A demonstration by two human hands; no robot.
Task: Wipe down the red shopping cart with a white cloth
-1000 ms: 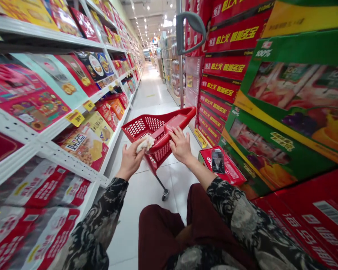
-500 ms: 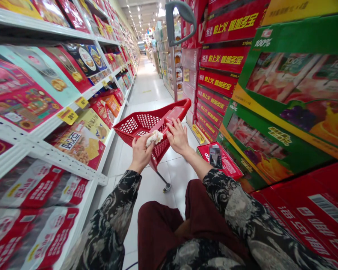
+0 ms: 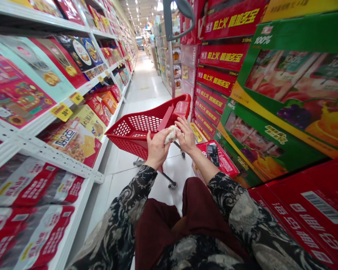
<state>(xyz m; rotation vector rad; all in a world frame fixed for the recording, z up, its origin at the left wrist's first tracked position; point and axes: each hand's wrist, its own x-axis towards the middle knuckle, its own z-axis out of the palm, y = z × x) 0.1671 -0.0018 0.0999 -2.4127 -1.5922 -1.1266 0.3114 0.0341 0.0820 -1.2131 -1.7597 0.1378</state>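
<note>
A crumpled white cloth point(image 3: 171, 134) is bunched between my two hands, over the near rim of a red plastic shopping cart point(image 3: 129, 143). My left hand point(image 3: 157, 148) is closed round the cloth from the left, thumb raised. On the other side my right hand point(image 3: 186, 137) presses its curled fingers against the cloth, close to the cart's right corner. The cart has perforated walls, a wheeled leg below, and a tall metal pole with a grey handle point(image 3: 169, 26). My hands hide part of the rim.
White shelves point(image 3: 59, 93) of packaged snacks line the left. Stacked red drink cartons point(image 3: 219, 56) and green juice boxes point(image 3: 287, 131) stand close on the right. A phone point(image 3: 212, 155) lies on a low red box point(image 3: 227, 163). The tiled aisle point(image 3: 148, 86) runs ahead.
My left hand has moved right with the cloth, and my right hand has come off the cart's corner onto the cloth. The cart has turned and its basket sits slightly further left.
</note>
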